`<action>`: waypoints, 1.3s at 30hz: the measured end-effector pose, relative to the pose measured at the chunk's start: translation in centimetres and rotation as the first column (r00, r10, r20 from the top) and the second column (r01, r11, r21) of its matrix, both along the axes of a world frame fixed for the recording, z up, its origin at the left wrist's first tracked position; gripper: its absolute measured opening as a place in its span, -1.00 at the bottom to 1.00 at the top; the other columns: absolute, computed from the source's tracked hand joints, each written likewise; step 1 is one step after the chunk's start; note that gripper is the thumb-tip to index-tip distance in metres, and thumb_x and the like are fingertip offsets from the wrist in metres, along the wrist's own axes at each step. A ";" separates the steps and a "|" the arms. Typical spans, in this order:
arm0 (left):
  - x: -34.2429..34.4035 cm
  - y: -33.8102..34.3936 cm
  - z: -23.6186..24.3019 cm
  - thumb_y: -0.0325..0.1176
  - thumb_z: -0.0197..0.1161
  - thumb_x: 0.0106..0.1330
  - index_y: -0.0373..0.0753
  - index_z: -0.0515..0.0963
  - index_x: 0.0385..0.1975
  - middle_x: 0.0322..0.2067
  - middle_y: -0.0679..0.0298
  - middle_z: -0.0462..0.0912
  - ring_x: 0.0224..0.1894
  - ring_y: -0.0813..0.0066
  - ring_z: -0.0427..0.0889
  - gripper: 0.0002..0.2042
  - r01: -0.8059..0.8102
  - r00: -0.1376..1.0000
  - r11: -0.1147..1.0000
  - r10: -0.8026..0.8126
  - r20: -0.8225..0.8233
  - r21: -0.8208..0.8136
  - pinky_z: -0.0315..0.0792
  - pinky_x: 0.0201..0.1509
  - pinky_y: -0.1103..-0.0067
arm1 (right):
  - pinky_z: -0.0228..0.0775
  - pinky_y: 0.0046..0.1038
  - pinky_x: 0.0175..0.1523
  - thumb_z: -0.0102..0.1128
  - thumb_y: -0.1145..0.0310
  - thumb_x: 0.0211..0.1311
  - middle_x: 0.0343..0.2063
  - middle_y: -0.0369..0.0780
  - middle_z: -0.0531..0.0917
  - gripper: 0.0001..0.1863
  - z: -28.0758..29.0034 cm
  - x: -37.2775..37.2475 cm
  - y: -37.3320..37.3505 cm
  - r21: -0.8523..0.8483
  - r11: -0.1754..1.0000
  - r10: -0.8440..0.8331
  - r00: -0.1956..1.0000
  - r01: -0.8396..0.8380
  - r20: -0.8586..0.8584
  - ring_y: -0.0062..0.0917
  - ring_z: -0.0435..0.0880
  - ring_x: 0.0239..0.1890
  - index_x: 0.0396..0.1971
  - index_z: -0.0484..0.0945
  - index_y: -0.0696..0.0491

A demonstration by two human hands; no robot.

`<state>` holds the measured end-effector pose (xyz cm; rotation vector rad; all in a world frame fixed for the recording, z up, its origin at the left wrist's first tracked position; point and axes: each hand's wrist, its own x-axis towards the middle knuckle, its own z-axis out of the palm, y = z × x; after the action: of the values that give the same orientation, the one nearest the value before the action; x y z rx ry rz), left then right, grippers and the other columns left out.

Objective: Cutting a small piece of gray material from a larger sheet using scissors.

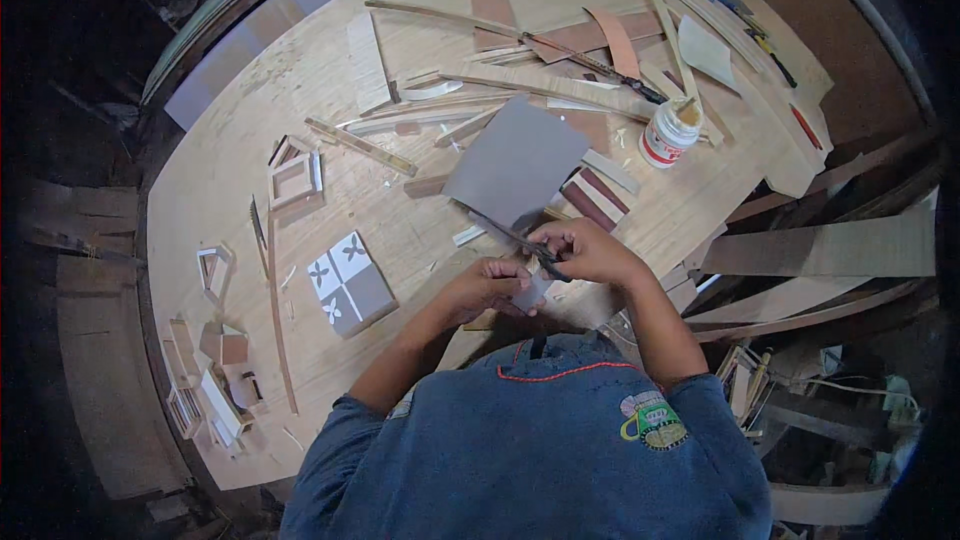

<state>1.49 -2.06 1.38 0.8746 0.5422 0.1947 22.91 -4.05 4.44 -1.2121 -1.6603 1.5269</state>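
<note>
Small grey piece (530,298), one: before the worker's blue shirt (540,430), pinched in the left hand (492,286). Long dark tool (546,260), one: gripped in the right hand (585,248). On the counter (200,240) beyond: large grey sheet (515,160); white jar (662,138). Leftward: patterned square panel (350,283).

Red lettering is observed on the printed label (660,149) of the white jar (673,120), beyond and to the right of the right hand (585,252). Nearer the body, the blue shirt (540,440) bears an emblem (653,422), its markings illegible.
</note>
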 end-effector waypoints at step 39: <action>-4.4 -4.6 -2.1 -0.31 0.15 0.15 -0.27 0.34 -0.18 -0.21 0.19 0.48 -0.20 0.39 0.50 -0.71 -0.415 0.836 0.852 0.495 0.235 -0.318 0.42 -0.09 0.49 | 0.25 -0.73 -0.48 0.01 0.50 0.09 -0.42 -0.33 0.52 -0.72 -3.8 -4.9 -7.9 -0.106 0.927 -0.373 0.911 0.359 -0.178 -0.77 0.43 -0.53 -0.16 0.32 0.10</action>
<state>-2.92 -6.61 -0.68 0.4331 0.4614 0.6802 18.04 -11.99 0.60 -1.2806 -1.1806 1.4239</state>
